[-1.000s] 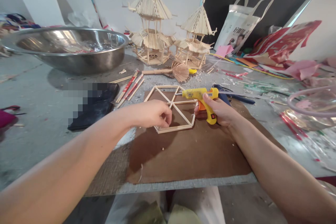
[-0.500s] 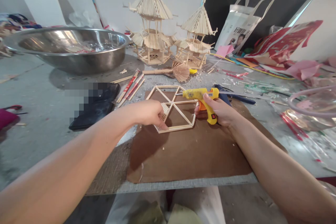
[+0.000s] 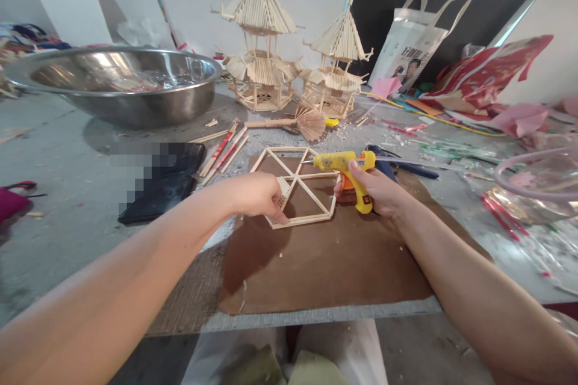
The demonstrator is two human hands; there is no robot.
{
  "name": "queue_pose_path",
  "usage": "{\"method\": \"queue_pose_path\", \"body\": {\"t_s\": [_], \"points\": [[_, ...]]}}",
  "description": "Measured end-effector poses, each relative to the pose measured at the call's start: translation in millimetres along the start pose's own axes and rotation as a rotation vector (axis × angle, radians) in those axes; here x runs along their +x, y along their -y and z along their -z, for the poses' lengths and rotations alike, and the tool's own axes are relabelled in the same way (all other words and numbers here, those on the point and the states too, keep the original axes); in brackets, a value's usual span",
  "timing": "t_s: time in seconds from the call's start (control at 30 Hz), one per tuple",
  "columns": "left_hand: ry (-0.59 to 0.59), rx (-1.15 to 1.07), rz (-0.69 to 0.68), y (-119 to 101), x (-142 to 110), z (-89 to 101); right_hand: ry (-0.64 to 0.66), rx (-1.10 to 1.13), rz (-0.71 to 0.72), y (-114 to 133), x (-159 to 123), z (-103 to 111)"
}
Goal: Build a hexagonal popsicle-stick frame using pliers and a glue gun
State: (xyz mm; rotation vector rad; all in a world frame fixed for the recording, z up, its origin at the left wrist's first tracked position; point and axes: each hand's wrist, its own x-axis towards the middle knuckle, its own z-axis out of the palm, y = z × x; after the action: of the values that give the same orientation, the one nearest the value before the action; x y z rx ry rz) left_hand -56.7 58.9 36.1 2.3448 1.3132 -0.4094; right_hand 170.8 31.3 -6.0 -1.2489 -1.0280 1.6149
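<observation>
A hexagonal frame of pale wooden sticks [image 3: 311, 194], with spokes meeting at its centre, lies on a brown mat [image 3: 316, 271]. One of its left sections is partly filled with short sticks laid side by side. My left hand [image 3: 262, 194] is closed at that left side, fingers bent down onto the frame's edge; its fingertips are partly hidden. My right hand [image 3: 377, 187] grips a yellow hot glue gun [image 3: 345, 162] by its handle, a finger near the orange trigger. The gun's nozzle points left, just above the frame's spokes. A clear glue stick trails from its back.
Two stick pagodas [image 3: 262, 66] stand at the back, with a brown paper fan-shaped piece [image 3: 309, 122] before them. A large steel basin [image 3: 149, 93] and a dark pouch [image 3: 167, 183] are on the left. Loose sticks [image 3: 230, 147], blue-handled pliers [image 3: 415, 169] and a clear container [image 3: 537, 192] lie around.
</observation>
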Motion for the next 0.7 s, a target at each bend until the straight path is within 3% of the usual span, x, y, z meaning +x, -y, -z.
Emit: {"method": "queue_pose_path", "body": {"t_s": [0.23,0.7], "points": [[0.038,0.022,0.016,-1.9,-0.4,1.4,-0.009,0.011,-0.01,1.8,-0.5,-1.6],[0.008,0.033,-0.009,-3.8,-2.2,2.1,-0.005,0.014,-0.001,0.7,-0.9,-1.7]]}}
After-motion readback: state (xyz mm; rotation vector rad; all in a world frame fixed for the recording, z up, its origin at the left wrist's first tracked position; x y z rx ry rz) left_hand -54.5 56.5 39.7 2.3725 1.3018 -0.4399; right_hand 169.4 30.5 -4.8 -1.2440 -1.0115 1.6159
